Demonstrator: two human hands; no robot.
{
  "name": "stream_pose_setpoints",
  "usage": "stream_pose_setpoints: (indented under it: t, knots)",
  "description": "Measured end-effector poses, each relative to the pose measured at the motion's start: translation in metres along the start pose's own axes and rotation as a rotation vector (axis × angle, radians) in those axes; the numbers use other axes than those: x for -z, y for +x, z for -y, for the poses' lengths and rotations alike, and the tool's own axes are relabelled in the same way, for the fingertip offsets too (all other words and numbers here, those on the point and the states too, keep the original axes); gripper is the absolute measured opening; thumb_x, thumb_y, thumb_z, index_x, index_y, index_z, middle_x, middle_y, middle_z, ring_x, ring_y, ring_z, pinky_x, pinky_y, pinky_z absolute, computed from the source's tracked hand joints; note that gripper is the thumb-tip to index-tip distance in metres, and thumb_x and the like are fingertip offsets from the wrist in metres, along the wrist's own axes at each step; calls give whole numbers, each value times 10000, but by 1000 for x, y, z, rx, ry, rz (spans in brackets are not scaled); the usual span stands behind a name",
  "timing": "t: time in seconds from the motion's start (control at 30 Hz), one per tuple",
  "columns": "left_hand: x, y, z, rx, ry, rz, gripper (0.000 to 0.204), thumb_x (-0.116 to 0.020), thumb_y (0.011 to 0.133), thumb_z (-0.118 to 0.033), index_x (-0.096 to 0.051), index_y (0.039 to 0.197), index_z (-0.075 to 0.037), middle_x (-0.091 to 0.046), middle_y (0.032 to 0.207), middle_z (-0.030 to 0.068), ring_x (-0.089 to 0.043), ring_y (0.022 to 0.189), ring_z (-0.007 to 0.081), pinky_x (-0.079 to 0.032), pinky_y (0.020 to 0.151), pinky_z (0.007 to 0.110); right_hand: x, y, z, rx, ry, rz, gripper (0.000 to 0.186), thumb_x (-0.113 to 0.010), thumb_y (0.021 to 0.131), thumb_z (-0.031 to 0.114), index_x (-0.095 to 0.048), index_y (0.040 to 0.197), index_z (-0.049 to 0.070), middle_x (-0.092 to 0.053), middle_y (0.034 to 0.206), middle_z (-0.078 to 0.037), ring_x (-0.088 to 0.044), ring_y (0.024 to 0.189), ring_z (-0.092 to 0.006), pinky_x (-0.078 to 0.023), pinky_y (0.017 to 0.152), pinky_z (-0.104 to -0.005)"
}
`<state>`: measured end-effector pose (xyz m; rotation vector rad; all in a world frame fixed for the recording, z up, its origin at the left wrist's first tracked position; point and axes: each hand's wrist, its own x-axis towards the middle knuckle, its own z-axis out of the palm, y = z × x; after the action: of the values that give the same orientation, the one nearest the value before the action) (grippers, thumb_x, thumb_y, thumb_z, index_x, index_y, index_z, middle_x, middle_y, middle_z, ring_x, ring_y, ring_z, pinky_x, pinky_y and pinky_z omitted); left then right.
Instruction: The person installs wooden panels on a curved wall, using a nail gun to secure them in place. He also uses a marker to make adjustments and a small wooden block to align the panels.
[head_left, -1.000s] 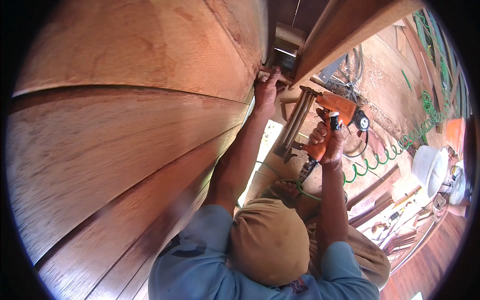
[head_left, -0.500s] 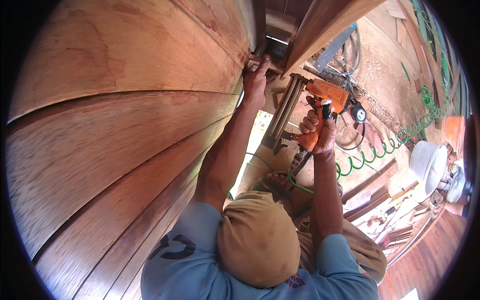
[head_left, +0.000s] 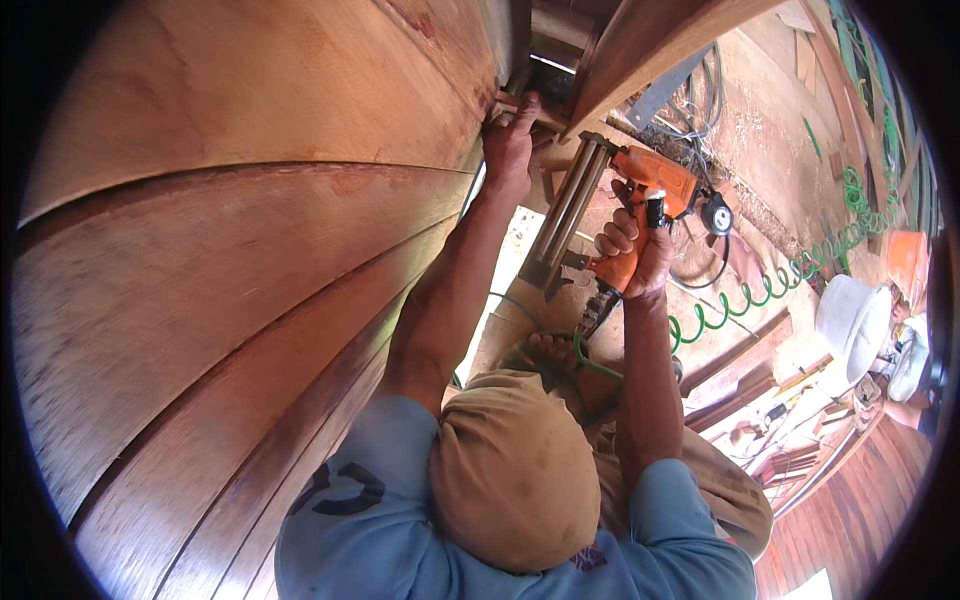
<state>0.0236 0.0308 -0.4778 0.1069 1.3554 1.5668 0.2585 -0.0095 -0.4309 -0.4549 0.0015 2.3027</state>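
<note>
My left hand is closed on a small wooden strip, its thumb pressed on top. The strip lies across the gap between the curved plank wall and an upright board. My right hand is wrapped round the handle of an orange nail gun. Its long metal magazine slants down beside the wall, and its nose end is near the foot of the upright board, just right of my left hand. My left fingers are partly hidden behind the strip.
A green coiled air hose runs from the right toward the gun. Grey cables lie beyond it. At the right are a white bucket, an orange container and scattered wood offcuts. Part of another person shows at the right rim.
My hands and the nail gun sit slightly higher in view, and the plank wall has shifted up too. Both hands keep their holds.
</note>
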Motion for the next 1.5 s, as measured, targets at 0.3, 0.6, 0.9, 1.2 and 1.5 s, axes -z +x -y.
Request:
stream_pose_setpoints:
  t: [0.3, 0.6, 0.9, 1.2, 1.5]
  knots:
    - [0, -3, -2, -8, -9, 32, 456, -758, 917, -380, -628, 1220, -65, -657, 1143, 69, -695, 920, 203, -630, 751, 356, 4, 3, 1, -19, 73, 15, 584, -577, 989, 324, -424, 1429, -29, -481, 750, -3, -478, 613, -121, -436, 625, -315]
    - [1, -1, 0, 15, 2, -8, 423, -763, 916, -355, -631, 1209, -81, -675, 1094, 55, -708, 863, 207, -633, 747, 361, 3, 5, 2, -55, 97, 66, 631, -570, 994, 318, -371, 1453, -66, -480, 738, 6, -476, 600, -113, -437, 636, -314]
    - [2, 2, 4, -39, -31, 24, 423, -759, 920, -355, -616, 1213, -85, -670, 1089, 54, -702, 912, 205, -637, 761, 370, 3, 4, 4, -96, 130, 99, 599, -527, 1018, 280, -348, 1488, -47, -478, 747, 8, -478, 630, -109, -430, 665, -306]
    - [3, 1, 2, -47, -1, 72, 442, -746, 928, -376, -614, 1209, -62, -668, 1085, 69, -697, 938, 218, -630, 784, 379, 1, 5, 8, -133, 97, 92, 594, -534, 1006, 246, -358, 1488, -53, -481, 731, 11, -488, 635, -112, -432, 664, -311]
    - [3, 6, 6, -80, 65, 6, 381, -720, 952, -358, -622, 1180, -69, -672, 1072, 63, -697, 887, 193, -628, 756, 351, 3, 5, 7, -138, 130, 103, 518, -518, 1013, 240, -422, 1431, -50, -493, 728, 14, -491, 639, -113, -430, 666, -313]
